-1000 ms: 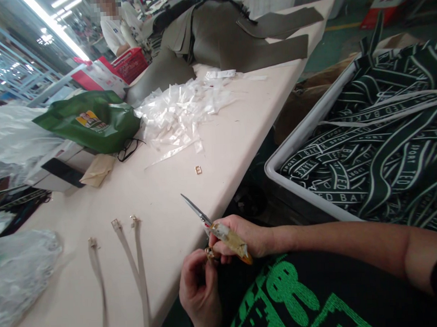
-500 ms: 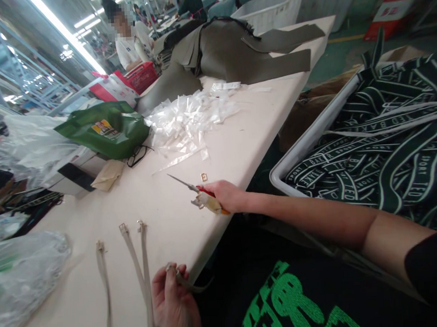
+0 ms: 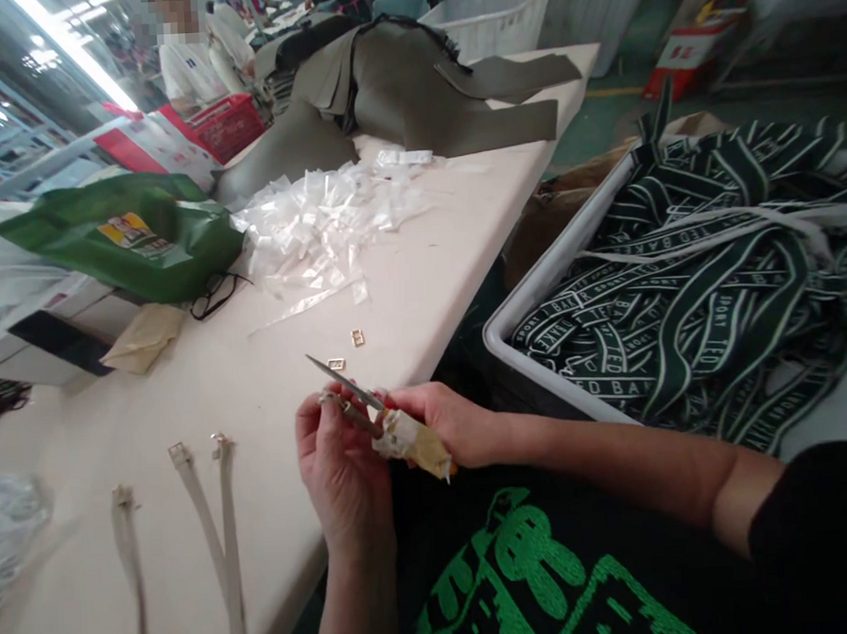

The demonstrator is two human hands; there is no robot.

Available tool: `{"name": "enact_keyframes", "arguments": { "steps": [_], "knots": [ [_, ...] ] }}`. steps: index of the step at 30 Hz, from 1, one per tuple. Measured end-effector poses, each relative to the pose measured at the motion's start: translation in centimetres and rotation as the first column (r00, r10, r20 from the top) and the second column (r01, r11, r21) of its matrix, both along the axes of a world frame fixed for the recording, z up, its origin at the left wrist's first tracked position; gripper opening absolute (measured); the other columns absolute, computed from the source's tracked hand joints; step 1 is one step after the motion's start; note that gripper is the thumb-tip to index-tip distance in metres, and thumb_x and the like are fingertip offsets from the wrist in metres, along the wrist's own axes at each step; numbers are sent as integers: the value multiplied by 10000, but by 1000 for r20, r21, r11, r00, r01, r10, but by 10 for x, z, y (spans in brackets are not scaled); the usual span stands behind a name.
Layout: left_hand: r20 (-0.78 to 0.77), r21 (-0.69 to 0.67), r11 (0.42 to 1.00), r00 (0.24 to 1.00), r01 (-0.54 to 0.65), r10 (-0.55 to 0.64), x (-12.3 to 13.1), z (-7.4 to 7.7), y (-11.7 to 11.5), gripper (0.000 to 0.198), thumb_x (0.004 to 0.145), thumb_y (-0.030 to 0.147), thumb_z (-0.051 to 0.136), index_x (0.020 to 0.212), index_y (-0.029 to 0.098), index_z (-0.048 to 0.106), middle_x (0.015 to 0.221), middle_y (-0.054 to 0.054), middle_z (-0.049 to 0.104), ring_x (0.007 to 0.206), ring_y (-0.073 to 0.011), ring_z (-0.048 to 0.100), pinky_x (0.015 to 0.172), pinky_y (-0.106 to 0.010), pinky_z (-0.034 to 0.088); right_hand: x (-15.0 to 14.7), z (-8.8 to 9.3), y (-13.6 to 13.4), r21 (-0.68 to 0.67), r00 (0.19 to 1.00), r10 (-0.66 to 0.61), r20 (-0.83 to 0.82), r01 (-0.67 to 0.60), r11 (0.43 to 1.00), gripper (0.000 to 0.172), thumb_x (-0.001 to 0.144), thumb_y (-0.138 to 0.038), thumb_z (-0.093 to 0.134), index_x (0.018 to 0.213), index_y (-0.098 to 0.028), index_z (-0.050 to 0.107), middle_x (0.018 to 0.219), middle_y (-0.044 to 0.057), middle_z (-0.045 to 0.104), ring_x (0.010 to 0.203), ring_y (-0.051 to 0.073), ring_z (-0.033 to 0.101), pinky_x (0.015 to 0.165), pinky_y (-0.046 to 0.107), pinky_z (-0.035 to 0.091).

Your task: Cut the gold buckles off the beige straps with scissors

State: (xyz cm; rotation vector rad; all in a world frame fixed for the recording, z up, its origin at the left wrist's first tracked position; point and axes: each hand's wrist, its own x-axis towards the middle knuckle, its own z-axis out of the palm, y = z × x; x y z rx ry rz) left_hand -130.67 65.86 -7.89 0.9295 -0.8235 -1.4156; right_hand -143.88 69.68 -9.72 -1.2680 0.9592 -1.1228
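My right hand (image 3: 454, 421) is closed round a pair of scissors (image 3: 343, 382), whose handle is wrapped in pale, frayed material; the blade points up and left. Close beside it, my left hand (image 3: 343, 477) pinches the end of a grey-beige strap (image 3: 360, 417), largely hidden by fingers and scissors. The blade crosses just over the strap; whether they touch I cannot tell. Beyond the hands, a small metal buckle (image 3: 357, 337) and a second buckle (image 3: 336, 364) lie on the table (image 3: 285, 390). Three similar straps with buckles (image 3: 207, 518) lie to the left.
A white bin (image 3: 499, 337) full of dark green lettered webbing stands right of the table. Further back lie clear plastic strips (image 3: 319, 218), a green bag (image 3: 128, 233), glasses (image 3: 216, 295) and dark sheet material (image 3: 412, 90). A person (image 3: 187, 69) is at the far left.
My right hand has brought the scissors down to my left hand, which has risen with the strap. The view has shifted right, and the second buckle now shows more fully.
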Motion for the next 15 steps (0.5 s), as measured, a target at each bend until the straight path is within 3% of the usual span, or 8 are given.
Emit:
{"name": "enact_keyframes", "arguments": {
  "steps": [4,7,11,15],
  "knots": [
    [45,-85,990,993,111,-108,-30,4,3,68,887,283,630,901,230,588,988,1,708,981,-162,707,813,-306,591,-25,-13,21,56,991,-135,-4,135,989,274,786,-326,740,965,-150,630,866,10,660,752,141,607,659,237,488],
    [98,-171,985,995,23,-6,-11,4,-4,87,861,248,667,931,202,647,1023,-25,721,1039,-158,699,890,-296,572,-50,-34,30,132,963,-263,-56,268,954,282,808,-361,722,963,-150,619,894,39,669,756,155,642,652,253,521],
    [231,-286,915,906,-285,355,67,-7,-19,172,775,200,735,934,181,671,953,-7,727,900,-135,715,794,-243,568,-71,-71,46,238,907,-386,-169,417,877,364,815,-461,705,981,-154,602,898,77,697,702,172,663,679,306,562],
    [390,-213,821,724,-530,569,164,-27,-16,206,712,243,737,891,178,658,872,11,710,794,-103,698,755,-213,549,-75,-99,55,243,868,-411,-279,477,844,432,759,-524,706,992,-168,636,948,111,720,823,256,698,770,373,575]
  ]
}}
